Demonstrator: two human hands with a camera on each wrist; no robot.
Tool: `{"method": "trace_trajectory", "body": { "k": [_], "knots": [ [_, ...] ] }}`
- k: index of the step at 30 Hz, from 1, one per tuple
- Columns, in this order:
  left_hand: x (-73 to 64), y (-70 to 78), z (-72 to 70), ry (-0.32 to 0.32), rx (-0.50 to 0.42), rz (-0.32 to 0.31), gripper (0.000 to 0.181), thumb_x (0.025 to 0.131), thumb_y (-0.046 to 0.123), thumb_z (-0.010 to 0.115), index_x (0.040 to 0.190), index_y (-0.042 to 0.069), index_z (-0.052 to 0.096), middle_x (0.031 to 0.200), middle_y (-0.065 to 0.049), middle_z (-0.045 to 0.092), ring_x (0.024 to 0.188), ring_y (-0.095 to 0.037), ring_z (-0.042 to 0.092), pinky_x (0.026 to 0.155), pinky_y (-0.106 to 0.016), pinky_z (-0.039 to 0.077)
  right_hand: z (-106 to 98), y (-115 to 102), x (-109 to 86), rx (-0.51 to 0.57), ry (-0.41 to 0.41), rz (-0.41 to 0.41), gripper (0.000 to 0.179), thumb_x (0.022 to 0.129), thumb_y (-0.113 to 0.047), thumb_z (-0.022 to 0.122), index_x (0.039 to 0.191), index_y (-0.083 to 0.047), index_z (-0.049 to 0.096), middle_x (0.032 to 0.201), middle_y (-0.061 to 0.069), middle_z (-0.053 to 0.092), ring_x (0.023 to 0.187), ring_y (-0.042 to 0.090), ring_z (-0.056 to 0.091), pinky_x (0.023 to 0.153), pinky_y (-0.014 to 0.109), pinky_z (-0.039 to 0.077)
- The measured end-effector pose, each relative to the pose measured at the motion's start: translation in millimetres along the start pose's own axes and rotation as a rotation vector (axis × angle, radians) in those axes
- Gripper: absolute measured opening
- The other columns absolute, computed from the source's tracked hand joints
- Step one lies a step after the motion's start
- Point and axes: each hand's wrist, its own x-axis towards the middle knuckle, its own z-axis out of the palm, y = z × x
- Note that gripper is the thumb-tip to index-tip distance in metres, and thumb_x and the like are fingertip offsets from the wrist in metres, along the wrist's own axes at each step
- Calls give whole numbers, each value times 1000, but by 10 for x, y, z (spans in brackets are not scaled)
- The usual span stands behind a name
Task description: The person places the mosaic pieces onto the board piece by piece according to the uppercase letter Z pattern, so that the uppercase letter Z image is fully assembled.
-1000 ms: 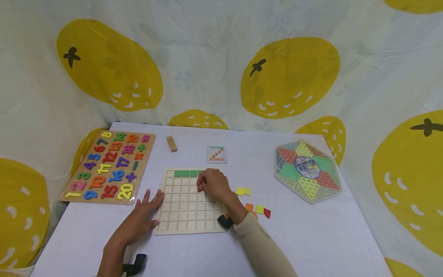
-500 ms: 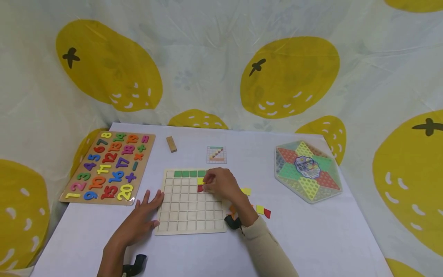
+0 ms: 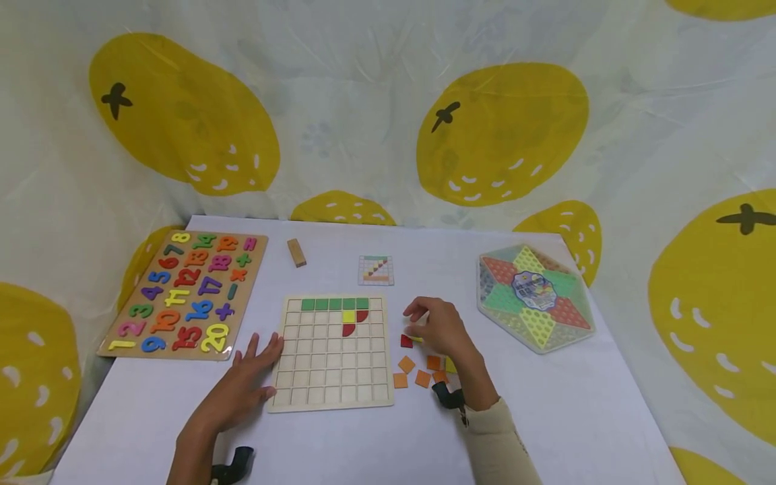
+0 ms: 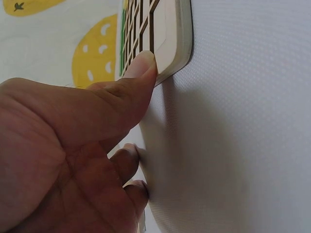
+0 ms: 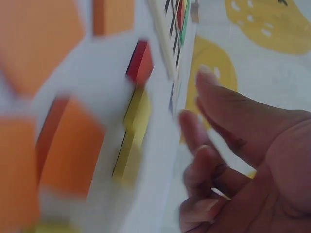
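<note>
A wooden grid board [image 3: 321, 377] bears a row of green tiles [image 3: 335, 304] near its far edge. Below them sit a yellow square tile [image 3: 348, 316] and two red rounded tiles, one right of it [image 3: 362, 315] and one beneath. My left hand [image 3: 242, 384] rests at the board's left edge with fingers spread; its thumb [image 4: 142, 65] touches the near corner. My right hand [image 3: 441, 330] hovers right of the board, fingers loosely bent and nothing between them. Beneath it lie a red tile [image 3: 406, 341] and yellow tiles [image 5: 138, 107], partly hidden in the head view.
Several orange tiles [image 3: 423, 378] lie right of the board. A printed pattern card [image 3: 376, 270] and a small wooden block [image 3: 296, 252] are behind it. A number puzzle board [image 3: 130, 310] lies left; a hexagonal star-patterned game box [image 3: 533, 296] lies right.
My right hand has left the board and moved right to the loose tiles. The yellow tile and two red tiles it covered now show on the grid. My left hand has stayed put.
</note>
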Motion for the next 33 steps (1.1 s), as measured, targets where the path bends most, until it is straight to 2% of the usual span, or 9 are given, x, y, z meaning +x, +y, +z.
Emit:
{"method": "trace_trajectory", "body": {
  "k": [5, 10, 16, 23, 27, 31, 33],
  "knots": [
    [-16, -13, 2, -5, -3, -7, 91, 91, -1, 78, 167, 14, 30, 175, -4, 20, 166, -41, -7, 132, -66, -5, -16, 151, -32, -64, -42, 76, 27, 81, -14, 93, 101, -20, 76, 98, 0, 68, 93, 21, 59, 84, 38, 53],
    [-21, -22, 10, -4, -6, -8, 91, 91, -2, 77, 167, 14, 30, 175, -4, 20, 166, -40, -7, 132, -66, -5, 54, 201, -22, -77, -39, 86, 25, 80, -16, 93, 96, -20, 75, 91, 0, 64, 89, 21, 58, 78, 34, 51],
    [-13, -21, 9, 1, 2, -8, 91, 91, -2, 77, 167, 14, 30, 175, -3, 20, 166, -40, -7, 132, -65, -6, 103, 143, -32, -78, -3, 74, 28, 79, -13, 94, 90, -18, 69, 83, 1, 62, 81, 20, 56, 71, 32, 46],
    [-8, -3, 9, -3, 10, -7, 91, 91, -2, 78, 167, 14, 30, 175, -4, 19, 166, -41, -7, 132, -66, -6, 121, 24, -46, -50, 41, 11, 18, 89, -12, 85, 98, -21, 73, 83, -1, 64, 81, 19, 57, 68, 30, 46],
    [2, -2, 11, -7, 8, -9, 91, 91, -1, 78, 167, 14, 30, 175, -4, 18, 166, -40, -8, 132, -66, -6, 140, -66, -63, -12, 15, -33, 13, 93, -13, 80, 101, -23, 74, 82, -3, 65, 79, 18, 58, 66, 29, 47],
    [12, -4, 14, -9, 1, -13, 92, 91, -1, 78, 167, 15, 30, 175, -3, 18, 166, -39, -9, 132, -65, -7, 192, -176, -74, 30, -21, -62, 11, 94, -14, 79, 99, -20, 71, 82, -3, 66, 68, 16, 62, 62, 29, 49],
    [13, -7, 15, -9, 0, -16, 92, 91, -2, 78, 167, 15, 29, 176, -3, 17, 166, -39, -9, 132, -65, -8, 241, -244, -77, 43, -28, -76, 12, 94, -15, 80, 98, -19, 71, 81, -4, 66, 68, 15, 62, 62, 28, 49]
  ]
}}
